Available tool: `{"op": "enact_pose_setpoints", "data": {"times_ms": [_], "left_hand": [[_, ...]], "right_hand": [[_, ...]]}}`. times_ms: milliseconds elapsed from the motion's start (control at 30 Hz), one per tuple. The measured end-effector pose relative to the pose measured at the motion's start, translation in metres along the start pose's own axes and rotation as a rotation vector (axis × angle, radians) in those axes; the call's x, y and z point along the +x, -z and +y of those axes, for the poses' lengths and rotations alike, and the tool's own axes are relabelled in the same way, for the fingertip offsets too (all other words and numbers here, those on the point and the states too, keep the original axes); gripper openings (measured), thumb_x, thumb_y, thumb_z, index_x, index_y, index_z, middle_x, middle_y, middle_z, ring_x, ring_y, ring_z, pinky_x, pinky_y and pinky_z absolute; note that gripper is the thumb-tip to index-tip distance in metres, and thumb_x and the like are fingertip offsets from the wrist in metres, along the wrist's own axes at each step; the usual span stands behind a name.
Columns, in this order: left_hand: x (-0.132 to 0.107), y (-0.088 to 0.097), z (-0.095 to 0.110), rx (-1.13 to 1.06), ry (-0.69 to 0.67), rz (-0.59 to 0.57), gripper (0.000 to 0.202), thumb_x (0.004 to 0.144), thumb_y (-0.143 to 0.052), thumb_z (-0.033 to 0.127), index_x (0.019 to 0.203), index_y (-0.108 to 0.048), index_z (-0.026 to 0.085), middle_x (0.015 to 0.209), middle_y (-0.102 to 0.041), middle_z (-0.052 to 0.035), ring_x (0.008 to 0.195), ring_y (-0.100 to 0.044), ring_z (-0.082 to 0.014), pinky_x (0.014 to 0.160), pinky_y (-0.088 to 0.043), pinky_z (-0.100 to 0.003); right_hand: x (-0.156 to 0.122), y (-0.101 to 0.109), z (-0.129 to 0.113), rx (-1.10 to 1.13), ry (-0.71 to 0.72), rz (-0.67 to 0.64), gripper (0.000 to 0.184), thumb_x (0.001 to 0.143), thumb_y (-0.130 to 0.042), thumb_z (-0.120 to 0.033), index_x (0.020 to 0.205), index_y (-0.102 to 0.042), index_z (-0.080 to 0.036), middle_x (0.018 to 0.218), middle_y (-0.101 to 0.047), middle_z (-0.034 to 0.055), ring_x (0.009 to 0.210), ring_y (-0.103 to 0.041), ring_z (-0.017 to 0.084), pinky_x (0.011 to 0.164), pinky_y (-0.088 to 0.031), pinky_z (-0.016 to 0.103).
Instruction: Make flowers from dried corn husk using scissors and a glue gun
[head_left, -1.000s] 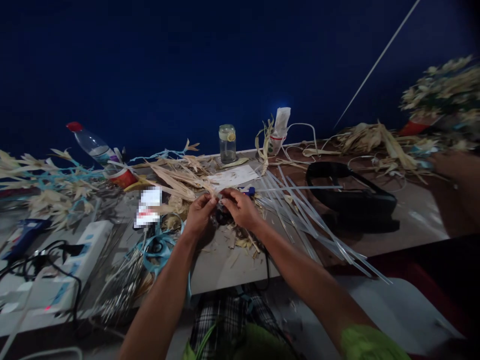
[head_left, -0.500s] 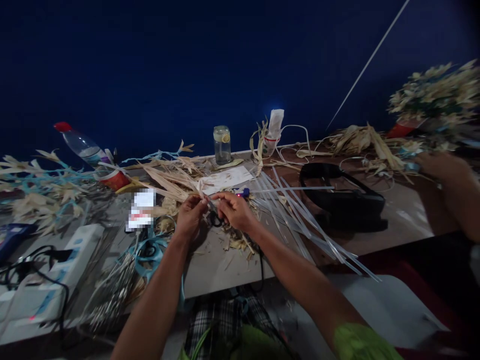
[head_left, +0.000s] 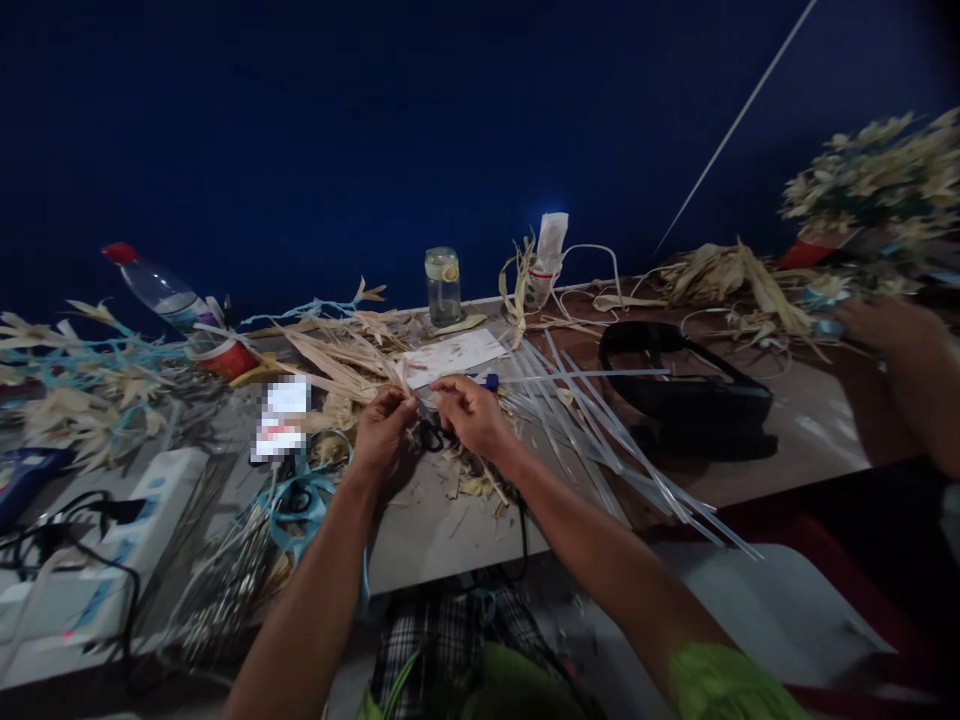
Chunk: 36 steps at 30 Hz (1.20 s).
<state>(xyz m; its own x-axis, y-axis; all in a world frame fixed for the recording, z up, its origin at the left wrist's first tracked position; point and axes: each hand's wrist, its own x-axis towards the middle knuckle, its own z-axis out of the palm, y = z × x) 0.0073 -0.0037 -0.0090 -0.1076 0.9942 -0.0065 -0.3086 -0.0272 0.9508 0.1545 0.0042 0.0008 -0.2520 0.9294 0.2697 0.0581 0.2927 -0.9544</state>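
Over the middle of the table, my left hand (head_left: 382, 432) pinches a thin pale strip of dried husk (head_left: 403, 376) that sticks up past its fingertips. My right hand (head_left: 477, 418) is close beside it, fingers curled and pressed together; whatever they hold is too small to make out. Below and between both hands lie black scissors-like handles (head_left: 432, 438), partly covered. A pile of dried husk strips (head_left: 330, 362) spreads just beyond my left hand. Behind my right hand is a small blue device (head_left: 490, 381), mostly hidden.
Clear plastic sticks (head_left: 600, 430) lie to the right, beside a black headset (head_left: 682, 390). A glass jar (head_left: 443, 288) stands at the back. On the left are a phone (head_left: 281, 415), a power strip (head_left: 150, 520) and a tilted bottle (head_left: 161, 290). Another person's hand (head_left: 892, 325) works at far right.
My right hand has drawn slightly away from my left, widening the gap between their fingertips. My left hand keeps its pinch in nearly the same place.
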Motion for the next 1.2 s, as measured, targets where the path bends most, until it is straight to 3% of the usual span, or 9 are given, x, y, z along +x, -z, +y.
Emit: {"op": "enact_pose_setpoints", "data": {"times_ms": [67,167,233,400,533,600,833,967,1200], "left_hand": [[0.0,0.001,-0.001,0.008,-0.008,-0.01,0.023,0.061,-0.074,0.027,0.067,-0.056,0.014,0.062,-0.052,0.0033,0.055,-0.046,-0.0052,0.053,-0.036,-0.018],[0.001,0.002,-0.003,0.004,-0.012,-0.006,0.023,0.061,-0.074,0.027,0.067,-0.056,0.014,0.063,-0.053,0.0035,0.055,-0.047,-0.0055,0.055,-0.037,-0.018],[0.002,0.002,-0.004,0.012,-0.021,-0.005,0.022,0.062,-0.074,0.027,0.068,-0.057,0.014,0.063,-0.053,0.0031,0.056,-0.048,-0.0056,0.056,-0.037,-0.018],[0.003,0.003,-0.006,0.025,-0.02,-0.013,0.02,0.064,-0.072,0.028,0.074,-0.061,0.014,0.067,-0.056,0.0015,0.058,-0.05,-0.0063,0.057,-0.039,-0.018],[0.002,0.003,-0.007,0.007,-0.037,-0.033,0.021,0.064,-0.072,0.028,0.078,-0.063,0.015,0.071,-0.058,0.0006,0.061,-0.052,-0.0075,0.059,-0.041,-0.019],[0.002,0.002,-0.007,-0.003,-0.047,-0.038,0.021,0.064,-0.072,0.03,0.077,-0.063,0.015,0.072,-0.059,0.0004,0.063,-0.054,-0.008,0.06,-0.042,-0.02],[0.0,0.0,-0.005,-0.039,0.015,-0.011,0.022,0.062,-0.073,0.031,0.074,-0.064,0.014,0.07,-0.061,0.0001,0.063,-0.056,-0.0083,0.061,-0.043,-0.02],[-0.002,-0.004,-0.003,-0.08,0.059,-0.033,0.022,0.06,-0.075,0.028,0.072,-0.064,0.013,0.066,-0.062,0.0001,0.062,-0.057,-0.009,0.06,-0.044,-0.02],[-0.006,-0.01,0.004,-0.155,0.093,-0.024,0.026,0.059,-0.076,0.026,0.081,-0.067,0.015,0.075,-0.065,-0.0018,0.062,-0.057,-0.0073,0.058,-0.044,-0.018]], "right_hand": [[0.0,0.0,-0.002,-0.028,0.016,0.007,0.022,0.078,-0.048,-0.029,0.093,-0.058,-0.016,0.059,-0.052,-0.0024,0.053,-0.048,0.011,0.053,-0.039,0.023],[0.002,0.001,-0.001,-0.133,0.15,0.055,0.019,0.074,-0.044,-0.015,0.082,-0.061,-0.016,0.076,-0.059,0.0029,0.073,-0.054,0.013,0.07,-0.042,0.025],[0.003,0.001,0.001,-0.176,0.2,0.054,0.024,0.067,-0.04,-0.007,0.073,-0.061,-0.016,0.077,-0.058,0.003,0.078,-0.054,0.013,0.075,-0.042,0.025],[0.002,0.0,0.001,-0.102,0.075,0.007,0.025,0.069,-0.039,-0.008,0.078,-0.061,-0.015,0.073,-0.059,0.0004,0.068,-0.052,0.01,0.066,-0.041,0.022],[0.001,-0.001,-0.002,-0.075,-0.01,0.0,0.018,0.075,-0.052,-0.024,0.087,-0.062,-0.014,0.07,-0.058,-0.0006,0.061,-0.049,0.01,0.059,-0.039,0.021],[0.001,-0.001,-0.001,-0.113,-0.003,0.005,0.023,0.074,-0.058,-0.029,0.089,-0.063,-0.014,0.07,-0.057,-0.0003,0.061,-0.049,0.01,0.059,-0.039,0.022],[0.002,-0.005,0.008,-0.263,0.157,-0.02,0.014,0.075,-0.06,-0.024,0.084,-0.065,-0.015,0.08,-0.061,0.0036,0.075,-0.054,0.012,0.069,-0.04,0.023],[0.002,-0.007,0.01,-0.26,0.114,-0.041,0.012,0.076,-0.057,-0.024,0.07,-0.062,-0.014,0.07,-0.061,0.0018,0.069,-0.053,0.011,0.066,-0.04,0.023],[0.004,-0.007,0.009,-0.072,-0.032,-0.01,0.017,0.074,-0.056,-0.028,0.076,-0.063,-0.013,0.071,-0.064,0.0008,0.064,-0.054,0.01,0.062,-0.041,0.021]]}}
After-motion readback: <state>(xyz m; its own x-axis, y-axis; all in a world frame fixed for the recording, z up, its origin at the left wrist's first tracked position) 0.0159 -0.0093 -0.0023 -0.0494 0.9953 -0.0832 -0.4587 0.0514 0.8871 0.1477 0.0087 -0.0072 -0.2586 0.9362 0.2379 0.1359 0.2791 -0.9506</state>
